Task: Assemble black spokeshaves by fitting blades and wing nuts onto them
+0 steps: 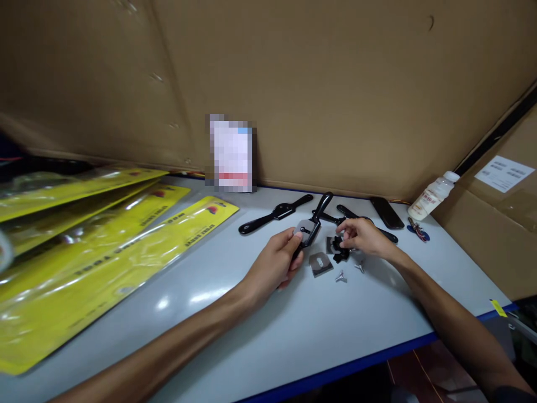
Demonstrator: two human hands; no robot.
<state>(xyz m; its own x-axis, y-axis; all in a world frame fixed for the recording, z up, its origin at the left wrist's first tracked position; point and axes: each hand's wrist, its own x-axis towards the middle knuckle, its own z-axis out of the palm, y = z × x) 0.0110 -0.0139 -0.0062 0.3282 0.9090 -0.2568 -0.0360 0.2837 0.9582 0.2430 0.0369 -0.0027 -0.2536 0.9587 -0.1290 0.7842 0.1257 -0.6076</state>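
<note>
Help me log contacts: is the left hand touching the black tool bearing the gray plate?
Touching: the head view shows the left hand gripping one end of that black tool, thumb on top.

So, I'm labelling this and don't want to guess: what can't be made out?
Head view:
Held black tool: near handle mostly hidden by the left hand.
Black pieces: partly covered by the right hand; its grip is unclear.
Upright white item: pixelated.
Yellow packages: cut off by the left edge.
Carton label: print too small.

We see white glare on the glossy pale-grey tabletop [260, 341], blur across the flat yellow clear-plastic packages [126, 263], and coarse pixelation over the whitish upright rectangle [232, 154].
</note>
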